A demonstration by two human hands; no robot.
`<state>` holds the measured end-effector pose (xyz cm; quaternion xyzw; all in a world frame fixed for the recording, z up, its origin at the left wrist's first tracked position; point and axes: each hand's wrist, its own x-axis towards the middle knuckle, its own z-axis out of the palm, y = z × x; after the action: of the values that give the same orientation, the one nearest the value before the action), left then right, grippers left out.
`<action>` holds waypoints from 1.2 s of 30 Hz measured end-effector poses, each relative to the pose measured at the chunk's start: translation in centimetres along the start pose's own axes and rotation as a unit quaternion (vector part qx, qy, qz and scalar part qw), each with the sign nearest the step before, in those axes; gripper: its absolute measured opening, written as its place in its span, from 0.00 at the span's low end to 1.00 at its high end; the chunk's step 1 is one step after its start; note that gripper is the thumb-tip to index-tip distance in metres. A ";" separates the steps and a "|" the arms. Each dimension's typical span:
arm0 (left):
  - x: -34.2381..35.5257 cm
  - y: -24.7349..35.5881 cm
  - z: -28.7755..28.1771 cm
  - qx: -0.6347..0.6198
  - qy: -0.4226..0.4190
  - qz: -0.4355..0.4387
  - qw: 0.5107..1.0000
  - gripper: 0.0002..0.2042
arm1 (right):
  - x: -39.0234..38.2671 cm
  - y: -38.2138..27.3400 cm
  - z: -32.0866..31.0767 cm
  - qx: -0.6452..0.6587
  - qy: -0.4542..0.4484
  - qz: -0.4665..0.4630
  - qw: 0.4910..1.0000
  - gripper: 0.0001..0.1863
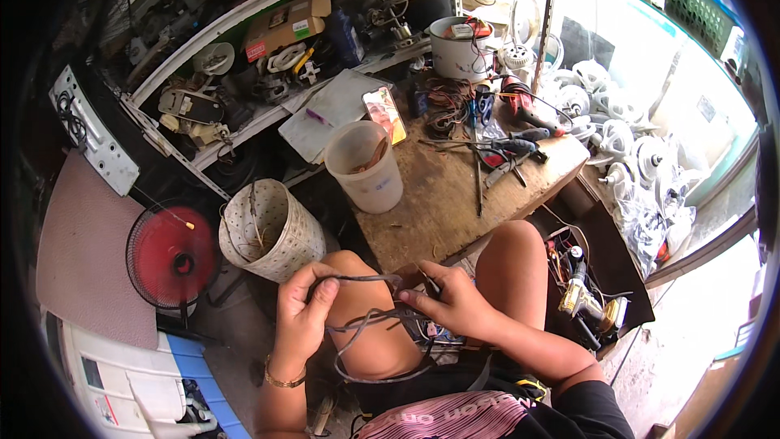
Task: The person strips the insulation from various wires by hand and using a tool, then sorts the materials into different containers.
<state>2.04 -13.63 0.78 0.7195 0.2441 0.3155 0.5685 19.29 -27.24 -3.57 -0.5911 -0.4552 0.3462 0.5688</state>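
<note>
My left hand (302, 309) is closed, pinching a dark grey cable (361, 279) between thumb and fingers. The cable stretches across to my right hand (453, 306), and its slack hangs in loops over my left thigh. My right hand is closed around a small dark pointed tool (431, 281), whose kind I cannot make out. Its thumb lies close to the cable's end; whether they touch is unclear. Just beyond my knees stands a low wooden bench (406, 236). On its left corner is a translucent plastic bucket (374, 195) with copper-coloured pieces inside.
Pliers (508, 150), a red power tool (524, 106), wires and a lit phone (384, 114) lie on the bench. A white pot (461, 55) stands at its back. Left are a speckled bin (280, 256) and red fan (171, 256); right, a box with a cordless drill (578, 297).
</note>
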 end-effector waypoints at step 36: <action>1.4 1.8 -8.4 0.377 -0.335 -0.031 0.863 0.10 | -4.0 -0.3 -21.1 -0.288 0.086 0.084 0.950 0.10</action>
<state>-3.16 -7.42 4.09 0.9335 0.1613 -0.0780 0.3107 37.40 -38.52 -1.36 -0.7939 -0.4332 0.1945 0.3799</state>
